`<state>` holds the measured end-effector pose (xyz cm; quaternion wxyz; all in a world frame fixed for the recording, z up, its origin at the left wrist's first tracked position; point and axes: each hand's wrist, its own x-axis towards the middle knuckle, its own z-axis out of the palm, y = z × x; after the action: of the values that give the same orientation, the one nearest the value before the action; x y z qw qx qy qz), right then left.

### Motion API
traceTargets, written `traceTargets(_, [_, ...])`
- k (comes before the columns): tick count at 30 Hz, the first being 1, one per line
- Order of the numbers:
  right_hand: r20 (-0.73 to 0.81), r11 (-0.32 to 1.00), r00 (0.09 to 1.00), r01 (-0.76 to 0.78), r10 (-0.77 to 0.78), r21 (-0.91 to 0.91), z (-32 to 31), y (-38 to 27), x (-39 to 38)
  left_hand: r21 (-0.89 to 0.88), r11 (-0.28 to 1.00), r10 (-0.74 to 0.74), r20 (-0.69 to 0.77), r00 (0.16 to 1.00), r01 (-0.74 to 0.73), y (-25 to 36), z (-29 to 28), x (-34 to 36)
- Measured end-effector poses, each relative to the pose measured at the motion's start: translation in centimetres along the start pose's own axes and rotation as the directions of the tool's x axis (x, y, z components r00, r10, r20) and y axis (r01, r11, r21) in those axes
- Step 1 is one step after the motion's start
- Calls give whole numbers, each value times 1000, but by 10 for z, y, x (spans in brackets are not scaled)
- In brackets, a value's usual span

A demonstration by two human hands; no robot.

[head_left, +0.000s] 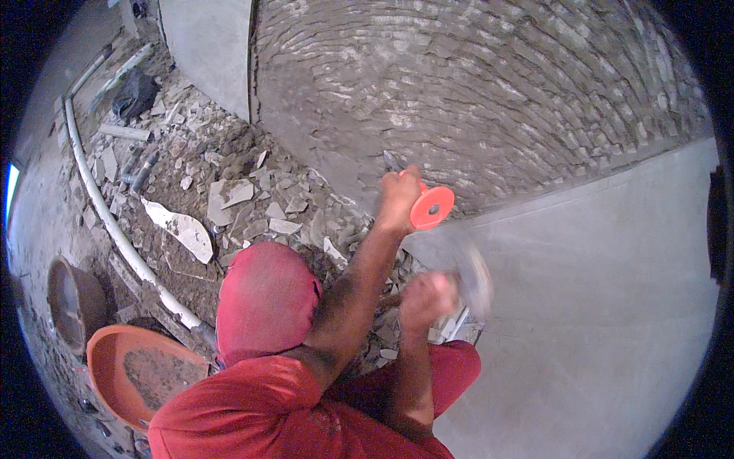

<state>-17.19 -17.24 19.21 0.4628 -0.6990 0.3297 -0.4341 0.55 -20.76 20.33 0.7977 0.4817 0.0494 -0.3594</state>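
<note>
My left hand (399, 200) is closed round a chisel (394, 162) fitted with a round orange hand guard (433, 208). The chisel's dark tip points away from me, near the edge of the ridged grey mortar surface (474, 107). Closer to me, my right hand (428, 298) grips a hammer. Motion smears the hammer head (475, 279), which stands just below the guard and apart from it. A bit of the brown handle (388, 301) shows left of that hand.
Broken tile and mortar rubble (229, 191) lies left of my arms, with a long white pipe (115, 222) beyond it. An orange basin (115, 375) holding grey material and a brown bucket (95, 298) stand at left. Smooth grey slabs (596, 291) border the mortar.
</note>
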Motion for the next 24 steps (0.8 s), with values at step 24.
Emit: traceTargets(24, [-25, 994, 996, 80, -82, -70, 4, -18, -4, 20, 995, 94, 100, 991, -96, -7, -7, 13])
